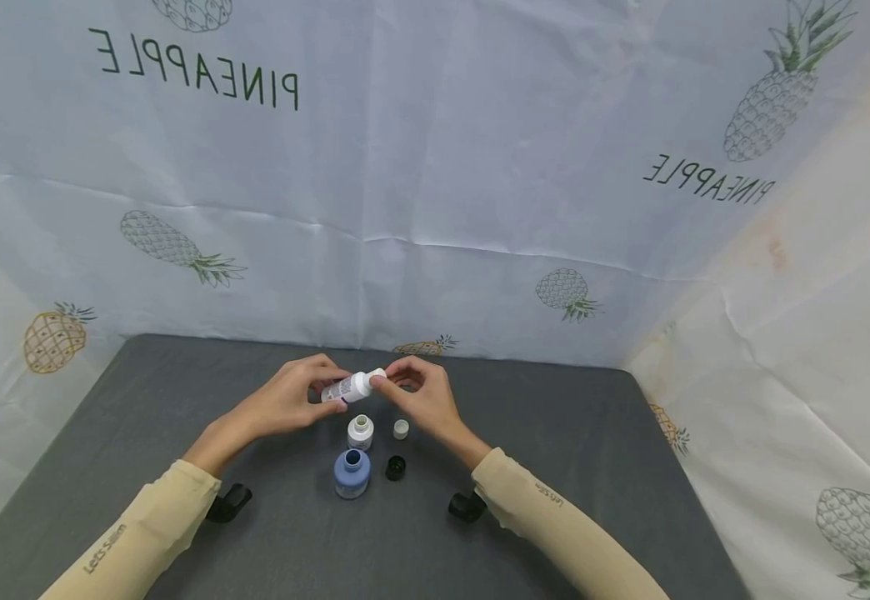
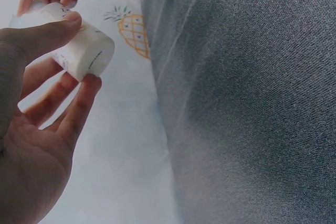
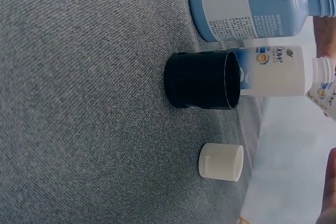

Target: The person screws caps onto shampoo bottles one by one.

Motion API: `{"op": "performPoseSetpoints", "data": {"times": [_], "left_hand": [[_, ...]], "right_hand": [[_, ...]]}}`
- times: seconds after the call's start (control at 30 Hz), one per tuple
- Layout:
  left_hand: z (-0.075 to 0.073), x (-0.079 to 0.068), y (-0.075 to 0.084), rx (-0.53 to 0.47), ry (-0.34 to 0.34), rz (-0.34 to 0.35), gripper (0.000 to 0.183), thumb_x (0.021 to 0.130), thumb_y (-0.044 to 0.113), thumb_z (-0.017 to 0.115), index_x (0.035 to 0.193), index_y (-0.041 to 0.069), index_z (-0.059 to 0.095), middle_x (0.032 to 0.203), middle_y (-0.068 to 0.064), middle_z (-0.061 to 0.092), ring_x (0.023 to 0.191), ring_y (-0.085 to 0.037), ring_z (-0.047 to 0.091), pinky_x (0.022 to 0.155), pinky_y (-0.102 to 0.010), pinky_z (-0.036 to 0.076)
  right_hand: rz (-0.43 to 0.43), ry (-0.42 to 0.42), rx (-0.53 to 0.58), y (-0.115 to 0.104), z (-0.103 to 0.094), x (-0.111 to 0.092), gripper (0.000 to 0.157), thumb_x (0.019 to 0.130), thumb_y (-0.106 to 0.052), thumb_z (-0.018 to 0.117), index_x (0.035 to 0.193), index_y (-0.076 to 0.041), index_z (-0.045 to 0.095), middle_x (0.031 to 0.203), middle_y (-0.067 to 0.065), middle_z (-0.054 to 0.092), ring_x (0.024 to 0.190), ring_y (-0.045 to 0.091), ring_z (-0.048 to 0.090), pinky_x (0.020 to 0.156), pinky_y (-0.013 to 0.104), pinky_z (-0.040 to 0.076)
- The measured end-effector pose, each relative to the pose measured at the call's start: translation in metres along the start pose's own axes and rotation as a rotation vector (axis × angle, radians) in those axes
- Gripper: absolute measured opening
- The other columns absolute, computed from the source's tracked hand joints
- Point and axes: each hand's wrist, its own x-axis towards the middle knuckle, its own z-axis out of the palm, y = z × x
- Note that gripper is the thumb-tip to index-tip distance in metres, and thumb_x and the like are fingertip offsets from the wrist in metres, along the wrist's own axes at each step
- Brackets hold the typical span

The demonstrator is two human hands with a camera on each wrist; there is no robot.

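In the head view my left hand (image 1: 285,400) grips a small white bottle (image 1: 343,389), tilted with its top towards the right. Thumb and fingers of my right hand (image 1: 429,402) pinch the white cap (image 1: 377,377) at its upper end. The left wrist view shows the base of this bottle (image 2: 97,59) between the left thumb and fingertips. Below the hands stand an uncapped white Dove bottle (image 3: 281,71) and an uncapped blue bottle (image 1: 352,475). A loose white cap (image 3: 221,162) and a black cap (image 3: 202,80) lie to their right.
The dark grey table (image 1: 592,467) carries all of this. A pale curtain (image 1: 465,167) printed with pineapples hangs behind it. Black wrist-worn devices (image 1: 230,503) show beside both forearms.
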Motion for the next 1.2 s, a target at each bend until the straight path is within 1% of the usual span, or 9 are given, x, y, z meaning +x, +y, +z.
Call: {"op": "performPoseSetpoints", "data": {"times": [0.17, 0.4, 0.5, 0.6, 0.7, 0.83, 0.93, 1.03, 1.2], "left_hand": [[-0.0006, 0.0007, -0.0007, 0.01, -0.003, -0.005, 0.041, 0.091, 0.01, 0.088, 0.13, 0.001, 0.077, 0.108, -0.004, 0.072, 0.088, -0.009, 0.065, 0.08, -0.041, 0.066], [-0.0006, 0.0012, -0.001, 0.006, 0.002, 0.004, 0.041, 0.09, 0.011, 0.088, 0.129, 0.001, 0.078, 0.107, -0.005, 0.073, 0.088, -0.009, 0.066, 0.08, -0.041, 0.067], [-0.0004, 0.0006, -0.0021, -0.003, 0.01, 0.014, 0.041, 0.09, 0.01, 0.089, 0.129, 0.0, 0.077, 0.107, -0.005, 0.073, 0.088, -0.01, 0.067, 0.079, -0.042, 0.067], [-0.0003, -0.0001, -0.0031, -0.011, 0.017, 0.017, 0.041, 0.09, 0.01, 0.089, 0.128, 0.0, 0.077, 0.106, -0.006, 0.073, 0.089, -0.011, 0.068, 0.08, -0.043, 0.067], [-0.001, -0.0009, -0.0033, -0.02, 0.019, 0.011, 0.041, 0.09, 0.01, 0.089, 0.128, 0.0, 0.078, 0.107, -0.005, 0.073, 0.09, -0.011, 0.068, 0.082, -0.044, 0.067], [-0.0022, -0.0015, -0.0032, -0.031, 0.013, -0.004, 0.041, 0.09, 0.011, 0.089, 0.128, 0.001, 0.078, 0.108, -0.005, 0.074, 0.091, -0.011, 0.069, 0.083, -0.045, 0.068], [-0.0023, -0.0021, -0.0034, -0.033, 0.008, 0.004, 0.04, 0.09, 0.012, 0.089, 0.128, 0.001, 0.078, 0.108, -0.006, 0.074, 0.091, -0.011, 0.068, 0.082, -0.044, 0.068], [-0.0021, -0.0026, -0.0031, -0.033, 0.009, 0.017, 0.039, 0.09, 0.012, 0.089, 0.127, 0.002, 0.078, 0.108, -0.006, 0.074, 0.09, -0.01, 0.068, 0.08, -0.039, 0.067], [-0.002, -0.0025, -0.0017, -0.038, 0.0, 0.026, 0.039, 0.09, 0.011, 0.089, 0.127, 0.002, 0.078, 0.108, -0.005, 0.074, 0.089, -0.008, 0.068, 0.08, -0.04, 0.068]], "right_hand": [[0.023, 0.015, -0.007, -0.002, 0.0008, 0.0001, 0.015, 0.096, -0.013, 0.083, 0.105, -0.004, 0.076, 0.104, 0.016, 0.078, 0.09, 0.004, 0.074, 0.088, 0.027, 0.066], [0.028, 0.009, -0.001, -0.0023, 0.0002, -0.0003, 0.018, 0.097, -0.016, 0.083, 0.107, -0.004, 0.075, 0.107, 0.016, 0.077, 0.094, 0.012, 0.076, 0.091, 0.029, 0.066], [0.021, -0.002, 0.007, -0.0016, -0.0005, -0.0004, 0.021, 0.097, -0.018, 0.083, 0.111, -0.003, 0.075, 0.111, 0.017, 0.077, 0.096, 0.01, 0.076, 0.093, 0.03, 0.066], [-0.004, -0.029, 0.056, -0.0003, -0.0024, -0.0004, 0.026, 0.098, -0.016, 0.081, 0.117, 0.0, 0.074, 0.118, 0.02, 0.076, 0.1, 0.004, 0.074, 0.097, 0.03, 0.065], [-0.056, -0.078, 0.148, 0.0014, -0.0052, 0.0, 0.03, 0.1, -0.009, 0.078, 0.126, 0.006, 0.071, 0.126, 0.027, 0.072, 0.108, 0.0, 0.071, 0.103, 0.031, 0.064], [-0.133, -0.154, 0.233, 0.0033, -0.008, 0.001, 0.034, 0.1, 0.002, 0.074, 0.132, 0.01, 0.067, 0.134, 0.034, 0.067, 0.119, 0.001, 0.07, 0.11, 0.033, 0.061], [-0.173, -0.196, 0.236, 0.0037, -0.0083, 0.0021, 0.035, 0.1, 0.005, 0.072, 0.134, 0.01, 0.067, 0.135, 0.035, 0.067, 0.123, 0.006, 0.07, 0.111, 0.036, 0.06], [-0.194, -0.213, 0.222, 0.004, -0.0075, 0.0028, 0.035, 0.099, 0.007, 0.072, 0.134, 0.01, 0.067, 0.134, 0.034, 0.067, 0.124, 0.01, 0.071, 0.11, 0.038, 0.062], [-0.175, -0.193, 0.22, 0.0036, -0.0059, 0.0018, 0.032, 0.098, 0.008, 0.073, 0.13, 0.01, 0.069, 0.13, 0.034, 0.069, 0.119, 0.001, 0.071, 0.108, 0.037, 0.063]]}}
